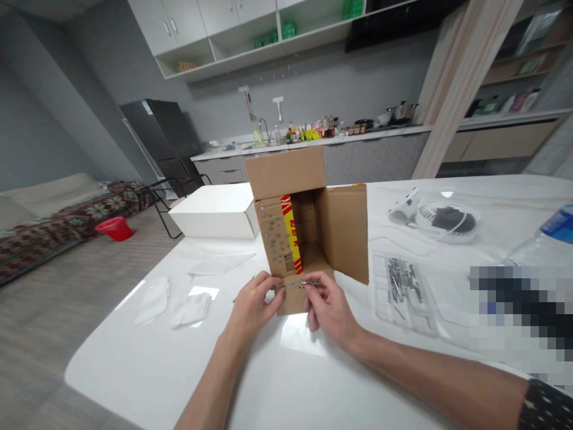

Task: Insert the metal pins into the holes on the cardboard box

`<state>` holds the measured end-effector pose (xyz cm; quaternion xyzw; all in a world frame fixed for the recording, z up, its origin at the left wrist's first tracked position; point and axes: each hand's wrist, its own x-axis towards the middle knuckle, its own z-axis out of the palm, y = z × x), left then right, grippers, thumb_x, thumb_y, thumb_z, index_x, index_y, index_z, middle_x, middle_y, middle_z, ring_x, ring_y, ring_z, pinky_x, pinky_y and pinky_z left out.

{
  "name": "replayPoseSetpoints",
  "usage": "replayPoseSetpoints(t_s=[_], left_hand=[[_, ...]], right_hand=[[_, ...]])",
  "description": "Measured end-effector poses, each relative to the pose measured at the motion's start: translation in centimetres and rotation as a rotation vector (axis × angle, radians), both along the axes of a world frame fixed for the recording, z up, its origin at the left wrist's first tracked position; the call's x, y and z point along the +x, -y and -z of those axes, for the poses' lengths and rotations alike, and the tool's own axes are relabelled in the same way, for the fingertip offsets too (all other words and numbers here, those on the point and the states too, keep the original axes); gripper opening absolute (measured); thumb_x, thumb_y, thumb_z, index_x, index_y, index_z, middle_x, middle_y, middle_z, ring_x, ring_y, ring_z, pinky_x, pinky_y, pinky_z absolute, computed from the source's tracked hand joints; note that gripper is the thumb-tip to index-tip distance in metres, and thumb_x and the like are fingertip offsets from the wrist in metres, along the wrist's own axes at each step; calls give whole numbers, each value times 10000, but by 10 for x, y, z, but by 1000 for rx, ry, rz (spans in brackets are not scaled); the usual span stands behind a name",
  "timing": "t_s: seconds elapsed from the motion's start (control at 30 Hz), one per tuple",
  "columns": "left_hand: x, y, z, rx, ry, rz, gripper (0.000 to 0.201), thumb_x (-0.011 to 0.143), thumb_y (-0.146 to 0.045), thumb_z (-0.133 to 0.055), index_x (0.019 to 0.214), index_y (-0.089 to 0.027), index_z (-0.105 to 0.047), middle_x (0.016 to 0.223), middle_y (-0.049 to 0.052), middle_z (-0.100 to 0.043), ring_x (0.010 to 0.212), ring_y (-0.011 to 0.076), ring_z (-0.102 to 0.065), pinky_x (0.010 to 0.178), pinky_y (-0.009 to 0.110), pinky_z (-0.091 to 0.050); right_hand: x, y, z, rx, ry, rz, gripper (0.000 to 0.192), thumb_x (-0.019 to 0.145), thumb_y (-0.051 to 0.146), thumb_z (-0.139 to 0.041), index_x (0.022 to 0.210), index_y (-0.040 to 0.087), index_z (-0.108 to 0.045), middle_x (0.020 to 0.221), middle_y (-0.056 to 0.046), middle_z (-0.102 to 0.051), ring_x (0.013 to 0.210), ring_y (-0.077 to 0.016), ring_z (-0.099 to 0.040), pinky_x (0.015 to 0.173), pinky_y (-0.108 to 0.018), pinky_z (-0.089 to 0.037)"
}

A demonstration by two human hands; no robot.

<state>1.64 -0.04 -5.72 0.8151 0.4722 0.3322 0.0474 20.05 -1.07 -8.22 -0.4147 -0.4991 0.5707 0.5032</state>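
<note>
A brown cardboard box (340,230) lies on its side on the white table (156,364), its opening toward me and its flaps spread. The left flap carries rows of small metal studs and a red and yellow tape strip (290,233). My left hand (253,304) and my right hand (329,307) both pinch the lower front flap (293,298), which has a row of studs along its fold. What the fingertips hold is too small to tell.
A clear plastic tray (403,292) with several metal screws lies right of the box. A white box (215,218) sits behind on the left, folded tissues (190,309) near the left edge, a cable in a bag (447,221) and a water bottle (544,239) at right.
</note>
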Motion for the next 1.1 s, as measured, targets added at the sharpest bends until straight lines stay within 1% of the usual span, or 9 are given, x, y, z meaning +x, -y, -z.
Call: replayPoseSetpoints(t_s=[0.1,0.17,0.27,0.37,0.43,0.53,0.67,0.8,1.1], left_hand=[[2,0,1,-1,-22,13,113,889,-212,-538,872,-199,-649,814,22,-612,699,126,-603,588,232,-487],[3,-1,4,3,-35,23,112,885,-191,-533,855,-202,-641,826,22,-615,709,126,-603,605,234,-485],[4,-1,7,26,-44,24,94,865,-165,-542,844,-206,-625,829,15,-619,718,129,-599,633,244,-477],[4,-1,9,21,-64,6,65,854,-164,-553,859,-204,-604,816,8,-615,711,136,-593,650,262,-467],[5,-1,9,-3,-71,-5,50,852,-169,-553,865,-202,-589,818,7,-610,716,140,-594,659,270,-465],[6,0,10,-27,-67,-25,47,851,-168,-541,854,-202,-573,822,9,-604,713,142,-590,656,272,-463],[6,0,11,-43,-53,-22,52,838,-165,-539,865,-201,-564,829,13,-610,726,149,-589,666,278,-462],[5,1,11,-91,-45,-33,66,822,-159,-540,872,-201,-553,842,11,-609,746,150,-588,673,277,-458],[6,1,9,-149,-25,-48,81,802,-165,-544,869,-208,-529,853,11,-598,765,158,-582,678,278,-452]], right_hand=[[0,7,3,149,168,-43,179,899,359,-497,976,208,-557,544,73,-536,390,-100,-498,378,-199,-370],[1,11,3,268,284,-113,121,898,279,-492,929,209,-586,547,63,-534,469,-103,-514,452,-203,-390],[2,15,1,431,429,-218,130,879,195,-484,897,214,-611,596,51,-553,517,-100,-487,508,-215,-363],[4,17,-1,527,498,-276,163,866,162,-473,903,220,-621,632,43,-562,536,-103,-476,536,-226,-346],[4,16,0,543,507,-306,169,862,159,-467,897,222,-620,630,43,-552,535,-106,-468,540,-228,-342],[3,16,1,525,494,-323,166,866,162,-462,889,220,-615,635,40,-556,541,-109,-470,546,-231,-342],[2,14,2,477,493,-322,159,880,170,-451,885,216,-604,626,43,-541,541,-109,-463,542,-233,-330],[0,12,3,437,517,-323,135,874,176,-466,869,208,-597,605,53,-516,533,-102,-440,539,-232,-314],[-1,7,3,403,569,-341,142,877,178,-463,896,204,-601,618,55,-536,546,-100,-445,551,-235,-301]])
